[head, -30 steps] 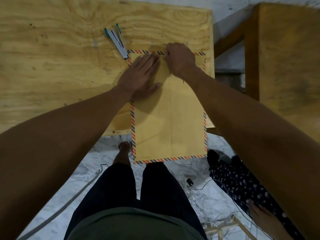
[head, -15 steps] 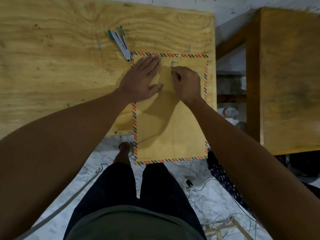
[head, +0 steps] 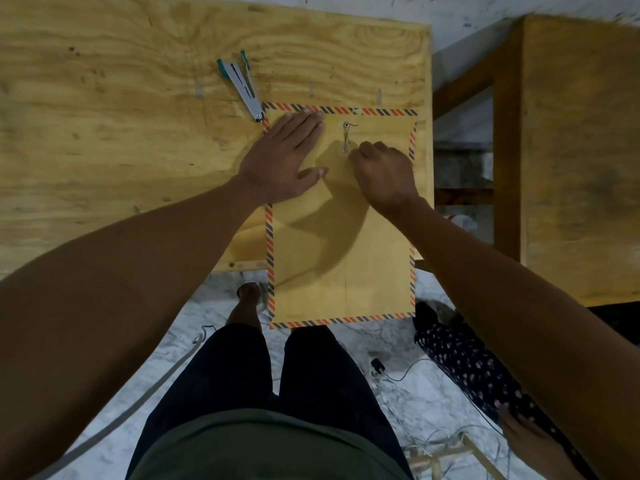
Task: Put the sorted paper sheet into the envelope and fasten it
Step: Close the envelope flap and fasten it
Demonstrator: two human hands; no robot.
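Head view: both hands (head: 282, 159) on envelope (head: 343, 251), string clasp (head: 346, 136) fastened.

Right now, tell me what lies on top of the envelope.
On the envelope the left hand lies flat, and the right hand is curled beside the string clasp. What is inside cannot be seen: the flap is shut.

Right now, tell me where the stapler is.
In the head view, the stapler lies open on the wooden table, its tip at the envelope's far-left corner, beyond the left hand.
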